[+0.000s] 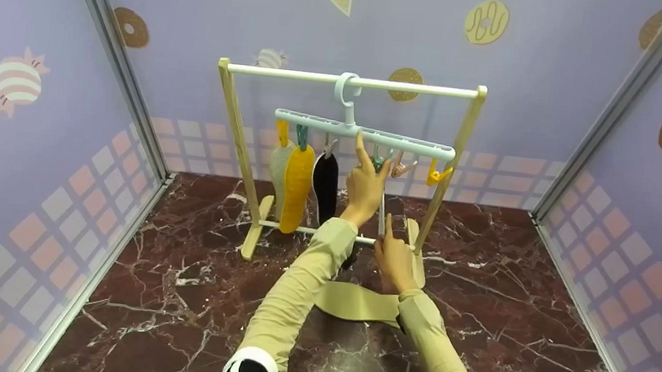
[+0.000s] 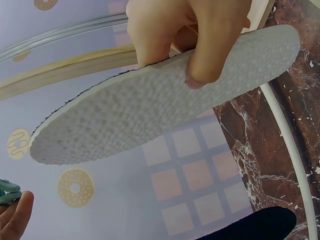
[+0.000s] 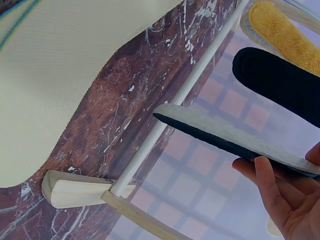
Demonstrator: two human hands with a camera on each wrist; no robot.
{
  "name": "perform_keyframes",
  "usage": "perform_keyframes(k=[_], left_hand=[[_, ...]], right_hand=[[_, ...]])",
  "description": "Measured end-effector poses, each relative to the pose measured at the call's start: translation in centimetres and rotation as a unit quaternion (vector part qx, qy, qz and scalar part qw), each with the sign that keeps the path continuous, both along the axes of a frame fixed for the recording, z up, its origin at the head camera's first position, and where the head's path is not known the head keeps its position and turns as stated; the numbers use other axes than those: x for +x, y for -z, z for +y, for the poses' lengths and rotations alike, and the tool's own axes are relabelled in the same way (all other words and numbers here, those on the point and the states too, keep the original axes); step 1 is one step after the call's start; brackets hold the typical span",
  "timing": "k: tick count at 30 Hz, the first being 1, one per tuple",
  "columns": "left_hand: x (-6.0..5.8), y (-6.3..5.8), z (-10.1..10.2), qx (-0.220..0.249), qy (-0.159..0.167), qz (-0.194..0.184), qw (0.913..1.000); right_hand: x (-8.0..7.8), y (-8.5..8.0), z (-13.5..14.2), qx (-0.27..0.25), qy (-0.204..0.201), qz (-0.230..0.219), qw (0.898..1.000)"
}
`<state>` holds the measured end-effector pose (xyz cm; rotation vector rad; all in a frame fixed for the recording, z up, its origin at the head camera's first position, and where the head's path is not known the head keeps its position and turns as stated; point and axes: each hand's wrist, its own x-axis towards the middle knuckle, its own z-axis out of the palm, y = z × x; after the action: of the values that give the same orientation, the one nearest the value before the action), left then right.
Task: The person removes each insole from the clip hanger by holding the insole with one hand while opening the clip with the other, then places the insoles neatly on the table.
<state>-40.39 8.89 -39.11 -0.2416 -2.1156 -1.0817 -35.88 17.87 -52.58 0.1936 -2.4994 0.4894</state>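
Left hand: the left hand (image 1: 364,186), at the centre of the head view, is raised to the peg hanger (image 1: 366,133), index finger pointing up at its bar; in the left wrist view its fingers (image 2: 212,55) pinch the grey insole (image 2: 150,110).
Right hand: the right hand (image 1: 394,259), just below and right of the left, holds the lower end of the same insole, fingers (image 3: 267,187) cupped under it.
Grey insole: seen edge-on between the two hands, near upright, below the green peg (image 1: 377,163).
Hanger: hooked on the wooden rack (image 1: 469,138), centre of frame; grey, yellow (image 1: 297,186) and black insoles (image 1: 325,185) hang at its left.
Floor: a beige insole (image 1: 356,301) lies on the marble surface (image 1: 175,292) below the hands.
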Motion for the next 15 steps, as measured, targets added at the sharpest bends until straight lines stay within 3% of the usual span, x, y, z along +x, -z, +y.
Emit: perform_keyframes(k=[5,15], left_hand=[[-0.15,-0.1,-0.03,-0.02,0.022,0.023,0.9993],[-0.24,-0.01,0.11,-0.04,0.019,0.032,0.9985]], right_hand=[[0.1,0.0,0.11,-0.002,0.002,0.0,1.0],[0.14,0.36,0.35,-0.005,-0.004,0.006,1.0]])
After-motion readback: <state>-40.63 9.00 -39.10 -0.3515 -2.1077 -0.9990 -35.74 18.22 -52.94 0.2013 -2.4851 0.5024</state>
